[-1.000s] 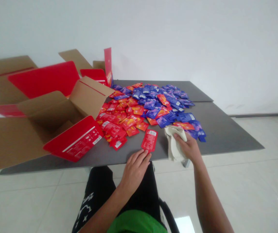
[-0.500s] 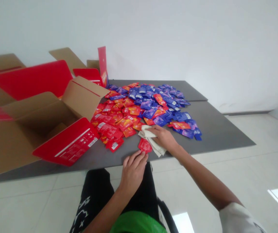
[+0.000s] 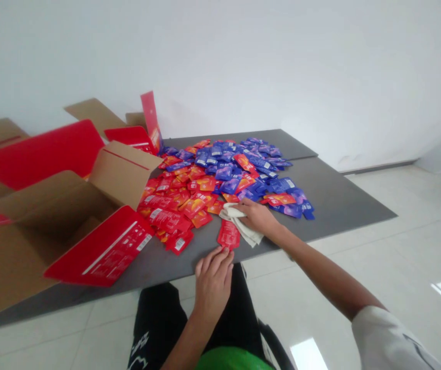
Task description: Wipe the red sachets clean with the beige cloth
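A red packet (image 3: pixel 228 236) with pale print lies flat near the table's front edge. The fingertips of my left hand (image 3: pixel 213 272) pin its near end, fingers bent and close together. My right hand (image 3: pixel 259 218) grips a folded cream cloth (image 3: pixel 249 234), which covers the packet's far end and hangs down along its right side. Just beyond, a heap of red-and-orange packets (image 3: pixel 170 218) spreads to the left, with purple-blue packets (image 3: pixel 226 172) mixed in behind and to the right.
A large open carton (image 3: pixel 100 246) with red flaps takes up the table's left side. Another open red carton (image 3: pixel 131 137) stands behind it. The grey tabletop (image 3: pixel 344 205) extends right, and a white wall (image 3: pixel 282 67) rises behind.
My view has shifted slightly. The cloth in my right hand sits farther up the red packet, baring more of its printed face. My left hand still holds the near end.
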A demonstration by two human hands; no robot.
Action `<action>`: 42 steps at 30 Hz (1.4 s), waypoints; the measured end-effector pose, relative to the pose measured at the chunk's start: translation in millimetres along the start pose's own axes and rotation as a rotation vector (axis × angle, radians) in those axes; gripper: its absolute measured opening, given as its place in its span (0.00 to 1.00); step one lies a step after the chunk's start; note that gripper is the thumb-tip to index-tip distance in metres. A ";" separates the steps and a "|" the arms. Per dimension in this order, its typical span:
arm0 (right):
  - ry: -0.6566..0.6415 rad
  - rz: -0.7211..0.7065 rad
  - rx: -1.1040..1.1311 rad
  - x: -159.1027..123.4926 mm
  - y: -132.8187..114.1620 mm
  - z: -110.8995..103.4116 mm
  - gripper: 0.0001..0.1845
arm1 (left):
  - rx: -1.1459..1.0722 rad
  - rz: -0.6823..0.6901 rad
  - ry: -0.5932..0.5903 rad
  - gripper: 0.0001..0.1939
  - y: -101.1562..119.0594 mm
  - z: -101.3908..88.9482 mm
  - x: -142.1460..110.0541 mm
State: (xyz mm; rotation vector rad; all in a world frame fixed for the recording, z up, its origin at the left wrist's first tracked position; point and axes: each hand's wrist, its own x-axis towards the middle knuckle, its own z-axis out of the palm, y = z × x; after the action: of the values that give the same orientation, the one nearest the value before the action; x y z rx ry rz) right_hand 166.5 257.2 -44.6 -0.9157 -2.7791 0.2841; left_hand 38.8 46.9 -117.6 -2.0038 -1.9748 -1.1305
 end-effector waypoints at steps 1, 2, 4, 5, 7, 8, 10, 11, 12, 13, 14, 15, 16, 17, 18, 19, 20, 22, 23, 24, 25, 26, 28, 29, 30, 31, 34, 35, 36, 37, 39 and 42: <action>0.012 0.018 -0.017 1.8 1.2 -3.6 0.23 | 0.002 0.001 0.004 0.14 0.3 0.0 0.1; 0.024 0.014 -0.015 -0.1 -1.1 -5.9 0.24 | 0.002 0.000 0.008 0.14 0.5 0.1 0.1; 0.029 -0.054 0.036 -12.7 -14.1 -5.3 0.25 | -0.006 -0.002 0.010 0.14 0.7 0.8 -0.5; 0.017 -0.102 0.071 -21.1 -22.7 -2.7 0.25 | -0.007 -0.008 0.011 0.13 0.7 1.3 -0.9; -0.042 -0.180 0.130 -35.0 -36.9 4.7 0.24 | -0.002 -0.022 0.015 0.11 0.6 1.8 -1.4; -0.068 -0.199 0.149 -37.6 -40.1 8.2 0.23 | 0.002 -0.026 0.015 0.11 0.5 1.8 -1.4; -0.078 -0.187 0.152 -31.8 -36.3 12.0 0.23 | 0.002 -0.020 0.011 0.12 0.5 1.3 -0.9; -0.066 -0.158 0.136 -24.4 -30.3 11.8 0.23 | -0.003 -0.013 0.007 0.13 0.6 0.9 -0.4; -0.047 -0.119 0.109 -15.7 -23.0 10.2 0.23 | -0.006 -0.006 0.004 0.14 0.7 0.5 0.0; -0.026 -0.075 0.074 -7.5 -15.8 7.6 0.23 | -0.006 -0.004 0.005 0.14 0.9 0.2 0.5; -0.008 -0.036 0.039 -1.2 -10.2 4.6 0.23 | -0.004 -0.005 0.009 0.14 1.1 0.1 0.7; 0.011 -0.012 0.013 2.0 -7.3 2.0 0.23 | -0.001 -0.008 0.014 0.14 1.3 0.1 0.8; 0.026 -0.008 0.003 1.4 -7.7 0.3 0.23 | -0.001 -0.011 0.016 0.14 1.5 0.3 0.7; 0.034 -0.030 0.013 -2.7 -11.3 0.1 0.23 | -0.003 -0.013 0.016 0.14 1.8 0.6 0.4; 0.028 -0.074 0.039 -9.7 -17.4 1.4 0.24 | -0.007 -0.017 0.015 0.14 1.9 1.0 0.1; 0.010 -0.123 0.075 -18.1 -24.5 4.0 0.24 | -0.008 -0.026 0.014 0.13 2.0 1.2 -0.3; -0.014 -0.168 0.116 -26.1 -31.2 7.3 0.25 | -0.009 -0.037 0.012 0.12 2.1 1.4 -0.6; -0.063 -0.212 0.172 -34.8 -38.4 13.5 0.23 | -0.013 -0.053 0.005 0.10 2.1 1.1 -0.8; -0.072 -0.209 0.179 -33.5 -37.2 15.1 0.23 | -0.018 -0.053 0.001 0.10 2.0 0.8 -0.6; -0.067 -0.189 0.170 -28.7 -33.0 15.2 0.23 | -0.022 -0.048 -0.004 0.11 2.0 0.2 -0.2; -0.050 -0.155 0.147 -21.4 -26.7 13.6 0.23 | -0.025 -0.039 -0.007 0.12 2.0 -0.3 0.3; -0.029 -0.112 0.112 -13.1 -19.6 10.7 0.23 | -0.023 -0.031 -0.009 0.14 2.1 -0.8 0.7; 0.012 -0.021 0.028 -1.0 -9.4 3.1 0.23 | -0.012 -0.025 -0.002 0.14 2.1 -1.3 1.1; 0.025 -0.002 0.003 0.1 -8.9 0.1 0.22 | -0.010 -0.028 0.001 0.14 2.1 -1.3 1.0; 0.029 -0.011 0.003 -2.8 -11.9 -1.5 0.23 | -0.015 -0.029 -0.001 0.14 2.0 -1.0 0.6; 0.018 -0.048 0.025 -9.1 -17.9 -1.3 0.23 | -0.021 -0.033 -0.004 0.14 1.9 -0.6 0.1; -0.056 -0.183 0.145 -34.4 -39.1 7.2 0.25 | -0.019 -0.065 -0.013 0.11 1.6 0.8 -1.5; -0.072 -0.196 0.172 -39.1 -42.3 10.3 0.24 | -0.017 -0.070 -0.011 0.10 1.5 1.0 -1.6; -0.078 -0.190 0.183 -39.6 -42.0 12.5 0.24 | -0.019 -0.068 -0.010 0.10 1.4 0.9 -1.5; -0.072 -0.165 0.175 -35.9 -38.3 13.3 0.24 | -0.024 -0.062 -0.008 0.11 1.4 0.6 -1.1; -0.037 -0.085 0.116 -19.8 -24.0 10.3 0.24 | -0.038 -0.046 -0.008 0.13 1.6 -0.6 0.1; 0.014 0.035 -0.001 0.2 -7.4 0.4 0.23 | -0.038 -0.044 -0.006 0.14 2.4 -2.4 1.4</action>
State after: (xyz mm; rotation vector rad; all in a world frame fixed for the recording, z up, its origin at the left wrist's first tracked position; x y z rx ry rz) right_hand 162.1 251.5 -43.2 -0.9643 -2.7532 0.2801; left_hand 39.8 46.3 -114.0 -1.9935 -2.0242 -1.1817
